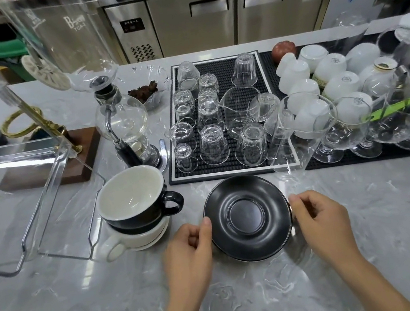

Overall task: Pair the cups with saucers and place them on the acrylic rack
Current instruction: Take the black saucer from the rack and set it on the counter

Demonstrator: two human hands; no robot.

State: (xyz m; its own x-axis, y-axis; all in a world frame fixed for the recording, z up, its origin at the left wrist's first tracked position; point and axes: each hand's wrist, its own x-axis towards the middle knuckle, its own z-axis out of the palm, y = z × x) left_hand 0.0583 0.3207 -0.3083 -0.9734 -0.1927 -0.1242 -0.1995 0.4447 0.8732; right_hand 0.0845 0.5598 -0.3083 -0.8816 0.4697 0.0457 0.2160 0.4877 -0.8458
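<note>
While your left hand (189,248) and right hand (316,216) pinch opposite rims of the black saucer (248,218) on the counter (370,237), the black cup (135,196) sits stacked on the white cup (134,239) beside the acrylic rack (45,195).

A café bar: steel under-counter fridges (218,17), siphon brewer (121,120), draining glassware (212,141).
</note>
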